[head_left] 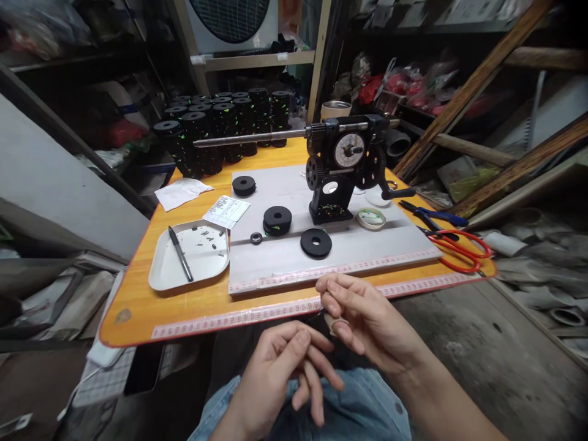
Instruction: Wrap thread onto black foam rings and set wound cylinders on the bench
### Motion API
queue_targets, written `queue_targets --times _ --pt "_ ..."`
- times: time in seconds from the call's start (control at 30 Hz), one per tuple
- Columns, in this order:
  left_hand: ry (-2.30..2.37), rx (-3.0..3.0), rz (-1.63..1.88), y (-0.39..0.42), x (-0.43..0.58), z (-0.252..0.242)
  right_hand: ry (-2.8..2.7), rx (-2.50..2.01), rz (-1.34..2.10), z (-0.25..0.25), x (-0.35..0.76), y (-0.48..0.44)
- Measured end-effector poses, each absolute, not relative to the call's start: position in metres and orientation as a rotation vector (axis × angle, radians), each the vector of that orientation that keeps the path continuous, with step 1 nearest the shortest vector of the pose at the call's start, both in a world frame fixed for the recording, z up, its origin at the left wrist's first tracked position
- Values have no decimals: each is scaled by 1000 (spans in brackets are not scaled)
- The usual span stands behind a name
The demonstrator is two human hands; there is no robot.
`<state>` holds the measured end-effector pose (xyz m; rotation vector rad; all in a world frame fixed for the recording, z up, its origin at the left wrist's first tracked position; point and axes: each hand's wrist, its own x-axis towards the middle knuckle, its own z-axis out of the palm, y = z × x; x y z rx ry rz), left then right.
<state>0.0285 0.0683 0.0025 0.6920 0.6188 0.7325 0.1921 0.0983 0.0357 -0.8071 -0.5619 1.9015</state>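
Both of my hands are close together over my lap, just off the table's front edge. With the thumb of my left hand (pixel 287 364) pressed to its index finger, the other fingers hang loosely apart; anything pinched there is too small to make out. My right hand (pixel 362 318) is raised higher, thumb and fingertips pinched near the board's front edge. A small beige band or wrap (pixel 336 326) shows at its lower fingers, its kind unclear. Past the hands lie a flat black disc (pixel 309 246), a black spool (pixel 277 229) and a small black ring (pixel 256 238).
A black hand-crank winding machine (pixel 337 184) stands on the white board (pixel 275 263), its threaded rod pointing left. Left is a white tray (pixel 158 269) with a pen (pixel 180 254). Red-handled scissors (pixel 463 260) overhang the right edge. Several black spool stacks (pixel 225 122) stand behind.
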Motion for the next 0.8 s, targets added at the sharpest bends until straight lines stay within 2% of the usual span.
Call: queue_targets --times 0.4,0.8 --pt "473 558 618 57 30 -4 -443 -797 1829 33 187 105" --pt "335 288 644 64 29 -11 -499 -823 1837 32 194 103"
